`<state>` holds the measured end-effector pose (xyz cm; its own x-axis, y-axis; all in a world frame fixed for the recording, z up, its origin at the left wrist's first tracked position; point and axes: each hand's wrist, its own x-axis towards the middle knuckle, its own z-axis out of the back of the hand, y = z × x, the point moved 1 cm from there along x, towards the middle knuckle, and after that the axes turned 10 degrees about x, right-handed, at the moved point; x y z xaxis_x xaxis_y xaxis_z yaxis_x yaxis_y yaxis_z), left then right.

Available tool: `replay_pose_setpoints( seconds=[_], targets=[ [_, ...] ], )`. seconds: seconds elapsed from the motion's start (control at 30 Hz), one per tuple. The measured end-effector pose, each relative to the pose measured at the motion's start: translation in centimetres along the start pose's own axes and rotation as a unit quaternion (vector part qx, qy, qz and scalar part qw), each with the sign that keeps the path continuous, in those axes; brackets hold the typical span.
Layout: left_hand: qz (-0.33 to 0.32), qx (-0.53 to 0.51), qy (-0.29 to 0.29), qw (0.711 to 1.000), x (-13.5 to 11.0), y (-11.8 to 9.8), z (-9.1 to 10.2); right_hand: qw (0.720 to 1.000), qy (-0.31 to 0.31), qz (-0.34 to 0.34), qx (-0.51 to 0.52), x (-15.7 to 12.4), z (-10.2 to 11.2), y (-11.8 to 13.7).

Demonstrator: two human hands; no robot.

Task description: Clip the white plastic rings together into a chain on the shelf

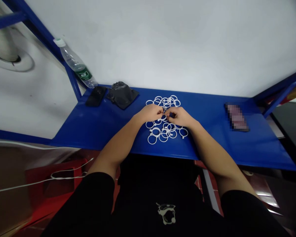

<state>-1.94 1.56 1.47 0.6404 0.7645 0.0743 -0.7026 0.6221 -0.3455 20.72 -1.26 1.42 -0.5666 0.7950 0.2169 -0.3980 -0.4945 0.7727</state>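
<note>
In the head view, the left hand (151,113) and the right hand (180,117) meet near the centre of the frame, over the white rings (165,131) scattered on the blue tabletop (88,128). The step in hand looks like close fingertip work on one small piece; the fingers of both hands are curled inward, tips nearly touching, but whether they pinch a ring is too small to tell. The next move seems to call for a light, precise grip, since many rings overlap and a neighbour could be dragged along. The hands hide some rings in the middle of the group. At the upper left stand a clear bottle (75,64), a flat black object (96,96) and a dark pouch (122,94); at the right lies a pixelated flat object (236,117). All are apart from the hands, so none blocks the work.
</note>
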Motion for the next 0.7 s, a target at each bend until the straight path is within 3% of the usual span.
replay_pose_setpoints(
  seconds=[0.3,0.5,0.7],
  targets=[
    [0.093,-0.059,-0.094,0.989,-0.09,0.27,0.79,0.999,0.006,-0.053,0.003,0.01,-0.2,0.05],
    [0.097,-0.104,-0.182,0.973,0.22,0.74,0.28,0.998,-0.002,-0.04,-0.038,0.03,-0.18,-0.3],
    [0.111,-0.173,-0.19,0.96,0.26,0.84,0.11,0.996,0.025,-0.031,-0.08,0.25,-0.05,-0.54]
  ],
)
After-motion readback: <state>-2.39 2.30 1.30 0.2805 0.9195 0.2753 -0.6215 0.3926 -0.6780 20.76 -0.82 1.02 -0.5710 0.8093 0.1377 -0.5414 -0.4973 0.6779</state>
